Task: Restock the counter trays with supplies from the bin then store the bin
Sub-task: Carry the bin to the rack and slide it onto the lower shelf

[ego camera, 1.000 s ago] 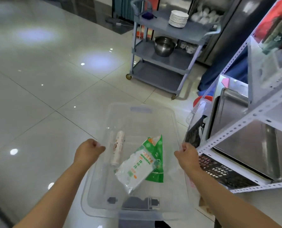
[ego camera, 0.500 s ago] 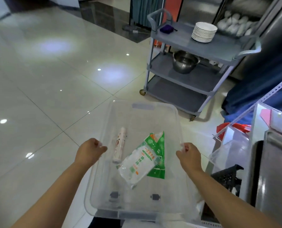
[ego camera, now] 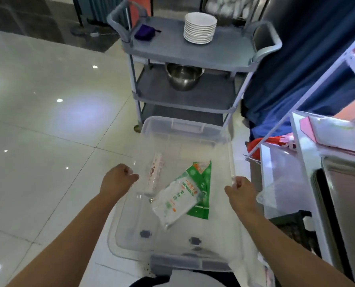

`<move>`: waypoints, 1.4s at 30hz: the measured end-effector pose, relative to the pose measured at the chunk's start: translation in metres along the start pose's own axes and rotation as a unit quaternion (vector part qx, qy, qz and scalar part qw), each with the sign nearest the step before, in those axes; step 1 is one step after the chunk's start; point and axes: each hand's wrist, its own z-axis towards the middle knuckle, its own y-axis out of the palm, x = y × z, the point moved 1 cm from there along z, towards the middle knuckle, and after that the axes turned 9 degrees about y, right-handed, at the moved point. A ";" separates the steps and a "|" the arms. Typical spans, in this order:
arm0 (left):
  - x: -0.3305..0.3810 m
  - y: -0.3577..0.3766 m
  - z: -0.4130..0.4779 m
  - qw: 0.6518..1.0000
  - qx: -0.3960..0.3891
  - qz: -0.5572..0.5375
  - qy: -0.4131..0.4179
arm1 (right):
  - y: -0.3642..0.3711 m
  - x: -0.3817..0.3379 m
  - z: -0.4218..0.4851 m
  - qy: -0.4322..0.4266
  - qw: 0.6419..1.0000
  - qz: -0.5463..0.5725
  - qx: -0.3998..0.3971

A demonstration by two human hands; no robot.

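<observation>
Clear bin (ego camera: 185, 129) carried low over the tiled floor (ego camera: 38, 131), just short of the grey cart (ego camera: 193, 52), shelving unit (ego camera: 309, 183) off to the right. Left hand (ego camera: 117, 179) curled tight on the left rim, right hand (ego camera: 239, 190) pinching the right rim. Still a green-and-white packet (ego camera: 178, 198) and a slim tube (ego camera: 154, 175) loose inside. Best kept level so nothing slides, and steered wide of the cart corner.

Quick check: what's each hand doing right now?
Left hand: closed on the left rim of the clear bin.
Right hand: closed on the bin's right rim.
</observation>
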 end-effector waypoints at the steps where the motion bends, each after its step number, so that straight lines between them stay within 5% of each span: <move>1: 0.010 0.006 0.021 1.000 -0.009 0.006 0.009 | 0.000 -0.001 0.011 0.020 1.000 0.005 0.010; 21: 0.276 0.189 0.338 0.957 -0.202 0.121 0.170 | -0.057 -0.007 0.276 0.254 0.946 0.079 0.184; 31: 0.379 0.279 0.487 0.856 -0.373 0.219 0.284 | -0.013 -0.039 0.338 0.393 0.858 0.132 0.303; 42: 0.417 0.403 0.546 0.736 -0.435 0.304 0.421 | 0.057 -0.001 0.398 0.525 0.735 0.222 0.366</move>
